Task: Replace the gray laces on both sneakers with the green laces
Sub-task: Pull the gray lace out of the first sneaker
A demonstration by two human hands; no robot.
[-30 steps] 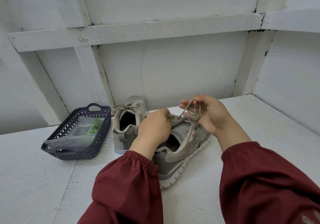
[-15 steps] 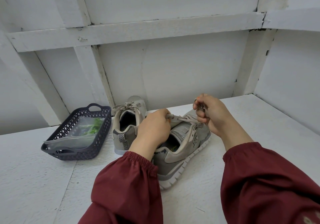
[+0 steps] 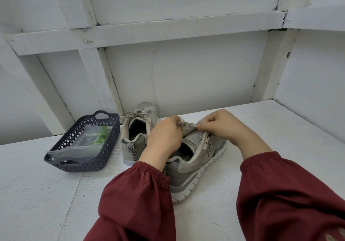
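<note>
White table (image 3: 37, 194) against a plank wall (image 3: 186, 76), and near its middle the left hand (image 3: 164, 138) and right hand (image 3: 222, 127) both pinch the gray lace (image 3: 187, 126) over the near sneaker (image 3: 188, 173), I'd guess to pull it loose. Other sneaker (image 3: 134, 138) sits tied by the back edge, green laces (image 3: 101, 137) bagged in the basket (image 3: 112, 138) toward the left edge for later.

Two sneakers (image 3: 137, 140) (image 3: 188, 175), two hands (image 3: 164, 138) (image 3: 223, 127), one basket (image 3: 78, 166), one bag (image 3: 84, 145).
</note>
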